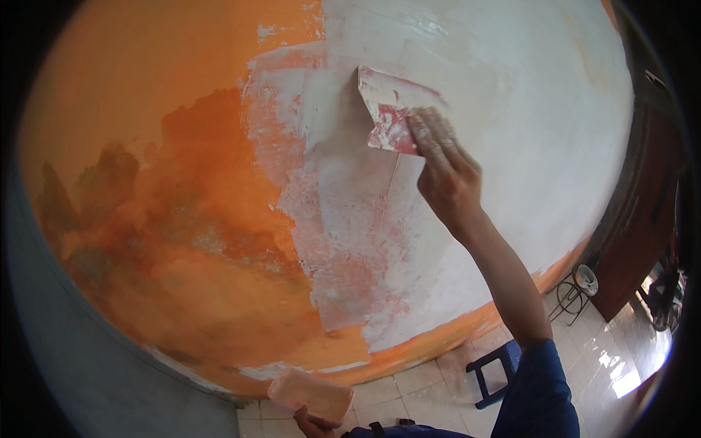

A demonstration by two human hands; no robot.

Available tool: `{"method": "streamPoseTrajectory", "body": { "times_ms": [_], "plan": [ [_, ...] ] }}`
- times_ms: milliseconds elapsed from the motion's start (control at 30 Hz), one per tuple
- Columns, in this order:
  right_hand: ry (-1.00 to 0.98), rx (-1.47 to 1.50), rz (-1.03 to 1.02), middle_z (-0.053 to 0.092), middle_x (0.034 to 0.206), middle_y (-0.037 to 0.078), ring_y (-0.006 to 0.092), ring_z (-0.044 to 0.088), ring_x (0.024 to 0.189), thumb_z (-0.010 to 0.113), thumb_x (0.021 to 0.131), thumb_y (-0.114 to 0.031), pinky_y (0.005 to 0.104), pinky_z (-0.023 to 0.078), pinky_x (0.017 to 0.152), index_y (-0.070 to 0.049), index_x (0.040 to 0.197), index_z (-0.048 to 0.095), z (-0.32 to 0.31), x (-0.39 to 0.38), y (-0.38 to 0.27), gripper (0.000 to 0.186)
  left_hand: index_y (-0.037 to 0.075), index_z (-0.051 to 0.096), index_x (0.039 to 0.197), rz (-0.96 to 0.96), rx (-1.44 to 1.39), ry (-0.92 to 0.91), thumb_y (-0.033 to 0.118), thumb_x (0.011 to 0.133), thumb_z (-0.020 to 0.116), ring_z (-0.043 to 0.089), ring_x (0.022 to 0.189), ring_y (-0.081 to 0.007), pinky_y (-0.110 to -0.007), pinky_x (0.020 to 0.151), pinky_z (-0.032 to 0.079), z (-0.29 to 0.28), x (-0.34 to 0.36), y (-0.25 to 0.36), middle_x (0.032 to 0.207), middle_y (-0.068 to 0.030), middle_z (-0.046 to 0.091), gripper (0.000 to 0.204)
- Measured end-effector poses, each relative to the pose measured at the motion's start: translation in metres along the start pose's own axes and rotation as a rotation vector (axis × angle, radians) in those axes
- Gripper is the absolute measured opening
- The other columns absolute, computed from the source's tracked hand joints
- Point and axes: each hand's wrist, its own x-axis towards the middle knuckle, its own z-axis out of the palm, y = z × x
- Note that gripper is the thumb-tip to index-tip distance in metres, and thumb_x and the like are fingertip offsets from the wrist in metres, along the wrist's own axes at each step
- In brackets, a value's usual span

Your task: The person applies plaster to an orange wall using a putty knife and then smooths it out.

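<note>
My right hand [450, 171], its fingers caked in white, grips a wide red putty scraper [392, 125] smeared with white paste. The scraper lies against the wall [526, 131], over the freshly whitened part. Low in the view, my left hand [312, 425] holds a pale pinkish rectangular tray [310, 396] by its near edge; only some of its fingers show. Left of the scraper, thin streaky white filler [281, 117] covers the orange paint [212, 168] unevenly, with a ragged border.
A blue plastic stool [495, 372] stands on the tiled floor [416, 379] near my right arm. Farther right are a wire stand [572, 299] with a white round thing on it and a dark brown panel [635, 219]. A grey wall [80, 350] meets the orange one at left.
</note>
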Motion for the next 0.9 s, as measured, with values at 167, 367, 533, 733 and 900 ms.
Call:
{"method": "streamPoseTrajectory", "body": {
  "times_ms": [167,367,533,733,900],
  "plan": [
    [-0.255,0.069,-0.098,0.044,0.136,0.020,0.0380,0.041,0.128,0.050,0.078,0.003,0.0457,0.038,0.105,0.007,0.126,0.049,0.022,-0.105,-0.058,0.049,0.007,0.047,0.122,0.009,-0.076,-0.055,0.045,0.080,0.055,0.053,0.049,-0.0124,-0.024,0.032,0.037,0.013,-0.012,-0.001,0.093,-0.0084,0.064,0.057],
    [-0.677,0.466,0.017,0.047,0.133,0.020,0.0330,0.044,0.126,0.051,0.075,0.000,0.0411,0.040,0.103,0.007,0.128,0.046,-0.021,-0.245,-0.160,0.053,0.004,0.048,0.122,0.033,-0.012,0.004,0.045,0.079,0.057,0.061,0.061,-0.0156,-0.026,0.036,0.043,0.021,-0.014,-0.002,0.096,-0.0096,0.065,0.060],
    [-0.332,0.403,0.264,0.063,0.115,0.014,0.0256,0.066,0.096,0.050,0.068,0.016,0.0320,0.056,0.074,0.000,0.119,0.057,-0.042,-0.108,-0.094,0.053,0.003,0.049,0.121,0.040,-0.047,0.017,0.045,0.079,0.057,0.060,0.060,-0.0154,-0.027,0.037,0.043,0.008,-0.017,0.006,0.093,-0.0090,0.065,0.060],
    [0.123,0.003,0.162,0.062,0.114,0.015,0.0295,0.061,0.106,0.051,0.069,0.017,0.0364,0.053,0.088,-0.004,0.115,0.061,-0.030,-0.021,0.024,0.051,0.003,0.052,0.115,0.031,-0.058,0.018,0.045,0.080,0.056,0.050,0.042,-0.0125,-0.027,0.031,0.039,0.011,-0.016,0.000,0.072,-0.0044,0.063,0.055],
    [-0.225,0.231,0.229,0.052,0.131,0.015,0.0297,0.051,0.121,0.049,0.073,0.008,0.0412,0.042,0.102,-0.001,0.128,0.050,0.015,-0.150,-0.037,0.055,0.003,0.052,0.114,0.020,-0.089,0.032,0.044,0.080,0.056,0.050,0.041,-0.0125,-0.028,0.030,0.038,0.020,-0.021,-0.005,0.071,-0.0049,0.062,0.054]
  ]
}}
